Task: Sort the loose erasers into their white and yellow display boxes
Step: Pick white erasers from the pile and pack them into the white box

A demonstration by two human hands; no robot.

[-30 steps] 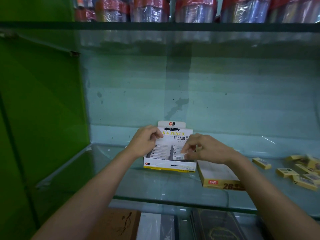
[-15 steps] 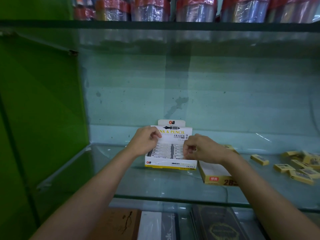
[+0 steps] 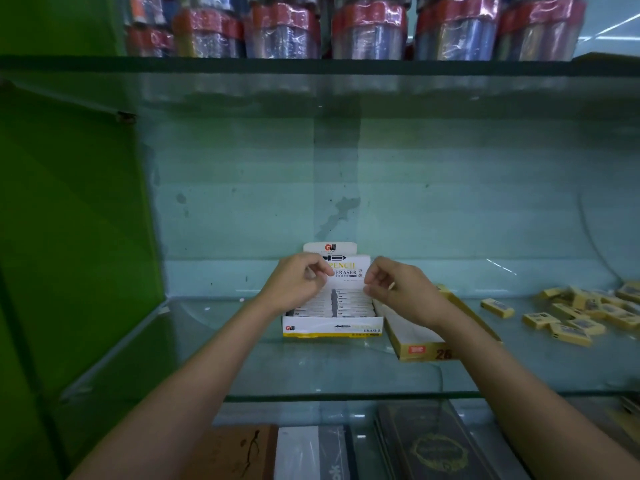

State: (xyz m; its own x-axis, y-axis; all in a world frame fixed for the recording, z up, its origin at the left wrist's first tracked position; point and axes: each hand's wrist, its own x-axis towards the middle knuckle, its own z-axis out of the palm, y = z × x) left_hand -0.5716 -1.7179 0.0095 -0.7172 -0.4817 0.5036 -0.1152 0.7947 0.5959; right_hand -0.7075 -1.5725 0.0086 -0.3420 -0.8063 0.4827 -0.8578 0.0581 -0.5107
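So this is a glass shelf (image 3: 311, 372), smooth and see-through with a greenish edge, against a pale scuffed back wall with a glossy green panel (image 3: 69, 237) on the left. Sitting on it is the white display box (image 3: 332, 329), thin printed cardboard with a yellow stripe along the bottom and a lid flap standing up behind it that says ERASER. Inside are two tidy rows of flat white erasers (image 3: 353, 301), packed edge to edge. Right next to it, touching or nearly so, is the yellow display box (image 3: 420, 348), also card, angled a bit, with a plain pale inside. Off to the right there's a messy heap of loose yellow erasers (image 3: 585, 311), small blocky rectangles with dark printed labels. Both hands are up over the back of the white box. The left hand (image 3: 294, 285) has its fingers curled in toward the flap; I honestly can't tell if that grip is pinching the card or just closed in front of it. The right hand (image 3: 398, 289) is curled too, fingertips tucked together near the flap's right edge, and I can't make out anything held in that grip. Shrink-wrapped tubs with red tops (image 3: 367, 29) line the shelf above.
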